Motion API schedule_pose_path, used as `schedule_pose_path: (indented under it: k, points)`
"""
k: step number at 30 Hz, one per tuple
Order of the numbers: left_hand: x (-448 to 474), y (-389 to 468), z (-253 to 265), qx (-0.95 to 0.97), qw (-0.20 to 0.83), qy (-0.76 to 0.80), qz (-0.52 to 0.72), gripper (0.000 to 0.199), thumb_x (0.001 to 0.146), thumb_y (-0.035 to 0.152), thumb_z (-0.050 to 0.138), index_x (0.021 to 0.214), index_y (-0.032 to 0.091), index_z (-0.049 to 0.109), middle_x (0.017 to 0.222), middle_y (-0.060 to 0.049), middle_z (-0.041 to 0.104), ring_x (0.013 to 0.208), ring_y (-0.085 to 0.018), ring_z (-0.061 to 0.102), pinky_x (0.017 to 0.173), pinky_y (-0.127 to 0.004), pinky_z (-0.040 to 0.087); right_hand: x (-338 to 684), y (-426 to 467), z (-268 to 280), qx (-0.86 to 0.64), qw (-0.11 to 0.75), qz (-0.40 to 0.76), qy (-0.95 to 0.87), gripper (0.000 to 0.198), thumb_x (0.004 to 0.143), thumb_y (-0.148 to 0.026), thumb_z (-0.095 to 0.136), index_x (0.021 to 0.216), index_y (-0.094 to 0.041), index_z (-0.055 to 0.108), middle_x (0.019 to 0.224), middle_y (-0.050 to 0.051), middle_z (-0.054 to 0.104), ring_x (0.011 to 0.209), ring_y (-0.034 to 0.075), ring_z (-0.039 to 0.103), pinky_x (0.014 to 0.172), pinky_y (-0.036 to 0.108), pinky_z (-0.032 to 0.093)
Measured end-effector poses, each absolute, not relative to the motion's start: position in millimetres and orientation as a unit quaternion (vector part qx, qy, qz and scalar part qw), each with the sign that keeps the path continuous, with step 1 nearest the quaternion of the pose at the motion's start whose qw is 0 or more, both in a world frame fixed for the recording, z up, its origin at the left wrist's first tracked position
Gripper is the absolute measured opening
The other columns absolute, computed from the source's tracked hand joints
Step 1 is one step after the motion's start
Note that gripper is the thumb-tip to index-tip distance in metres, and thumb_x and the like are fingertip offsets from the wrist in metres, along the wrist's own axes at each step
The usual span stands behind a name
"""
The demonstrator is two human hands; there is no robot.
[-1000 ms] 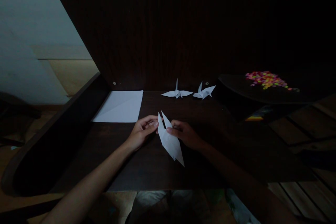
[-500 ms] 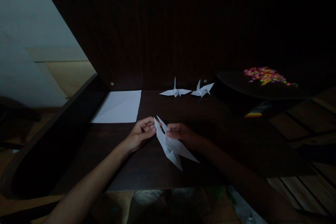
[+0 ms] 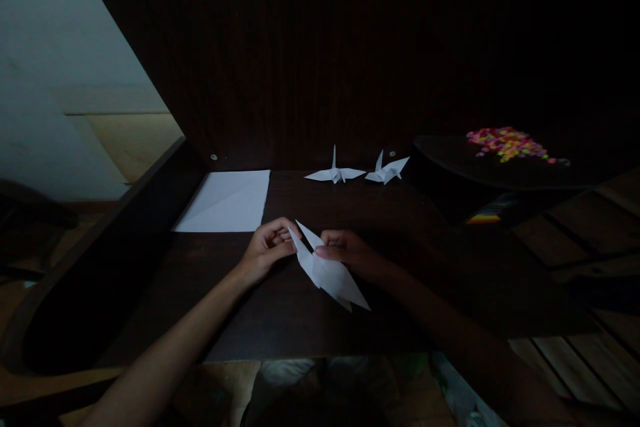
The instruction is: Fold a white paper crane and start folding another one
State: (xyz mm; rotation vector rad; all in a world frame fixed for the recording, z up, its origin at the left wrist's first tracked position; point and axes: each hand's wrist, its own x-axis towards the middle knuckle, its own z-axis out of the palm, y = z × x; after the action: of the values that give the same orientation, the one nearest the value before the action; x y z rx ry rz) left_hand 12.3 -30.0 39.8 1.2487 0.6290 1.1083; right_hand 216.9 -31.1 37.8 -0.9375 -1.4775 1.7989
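Observation:
A partly folded white origami paper is held above the dark desk, its two narrow points apart at the top and two broader flaps slanting down to the right. My right hand pinches its upper right side, thumb on top and fingers behind. At the left narrow point, my left hand is closed with curled fingers, thumb and fingertips against the paper's edge. Behind them stand two white paper cranes, one crane with wings spread and the other crane turned at an angle.
Several white paper sheets lie stacked at the desk's back left. A dark panel rises behind. To the right, a low shelf bears a heap of small colourful pieces. A raised side board borders the left.
The two lower flaps have come closer together, and the gap between the upper points has widened slightly. Both hands keep nearly the same place. Cranes and sheets stay put.

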Motion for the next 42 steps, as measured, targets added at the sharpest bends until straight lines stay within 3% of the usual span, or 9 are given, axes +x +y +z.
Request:
schedule_pose_path:
  k: [6, 11, 22, 30, 36, 42]
  points:
    - [13.6, -32.3, 40.2, 0.602, 0.562, 0.301, 0.482, 0.022, 0.068, 0.025, 0.079, 0.074, 0.015, 0.061, 0.068, 0.0, 0.062, 0.061, -0.011, 0.057, 0.058, -0.02, 0.044, 215.7, -31.4, 36.5, -0.364, 0.289, 0.7, -0.542, 0.038, 0.069, -0.05, 0.074, 0.076, -0.016, 0.058, 0.062, -0.005, 0.056, 0.054, 0.009, 0.048, 0.051, 0.021, 0.031]
    - [16.3, -34.9, 38.4, 0.646, 0.486, 0.332, 0.487, 0.014, 0.072, 0.02, 0.073, 0.076, 0.016, 0.06, 0.072, -0.003, 0.065, 0.067, -0.016, 0.061, 0.064, -0.025, 0.047, 214.4, -31.2, 34.4, -0.362, 0.297, 0.675, -0.571, 0.036, 0.064, -0.042, 0.081, 0.081, -0.015, 0.063, 0.075, 0.0, 0.065, 0.07, 0.014, 0.058, 0.064, 0.025, 0.039]
    - [7.8, -33.1, 52.6, 0.802, 0.261, 0.293, 0.451, 0.006, 0.074, 0.011, 0.065, 0.076, 0.016, 0.065, 0.076, -0.005, 0.066, 0.07, -0.016, 0.062, 0.067, -0.028, 0.048, 214.9, -29.6, 37.6, -0.377, 0.296, 0.649, -0.59, 0.033, 0.061, -0.04, 0.082, 0.074, -0.015, 0.065, 0.068, -0.001, 0.064, 0.065, 0.014, 0.059, 0.063, 0.026, 0.039]
    - [2.1, -29.2, 44.6, 0.826, 0.215, 0.293, 0.43, 0.004, 0.08, 0.016, 0.067, 0.077, 0.017, 0.069, 0.08, -0.007, 0.067, 0.073, -0.017, 0.063, 0.068, -0.028, 0.048, 216.1, -28.4, 35.6, -0.398, 0.31, 0.631, -0.589, 0.03, 0.07, -0.042, 0.076, 0.077, -0.015, 0.066, 0.07, 0.0, 0.064, 0.064, 0.013, 0.058, 0.06, 0.024, 0.04]
    - [5.8, -31.4, 42.8, 0.834, 0.212, 0.29, 0.418, 0.014, 0.085, 0.017, 0.061, 0.095, 0.018, 0.071, 0.087, -0.009, 0.07, 0.079, -0.018, 0.065, 0.073, -0.03, 0.051, 216.0, -29.1, 32.3, -0.394, 0.326, 0.602, -0.613, 0.03, 0.071, -0.043, 0.074, 0.078, -0.015, 0.067, 0.071, 0.001, 0.065, 0.066, 0.014, 0.059, 0.06, 0.025, 0.041]
    - [5.5, -30.4, 38.8, 0.839, 0.198, 0.288, 0.416, 0.014, 0.088, 0.017, 0.059, 0.097, 0.017, 0.069, 0.087, -0.009, 0.069, 0.079, -0.017, 0.065, 0.072, -0.03, 0.052, 213.7, -32.4, 33.5, -0.41, 0.353, 0.561, -0.626, 0.028, 0.074, -0.043, 0.071, 0.076, -0.015, 0.066, 0.068, 0.0, 0.062, 0.063, 0.014, 0.056, 0.056, 0.024, 0.04]
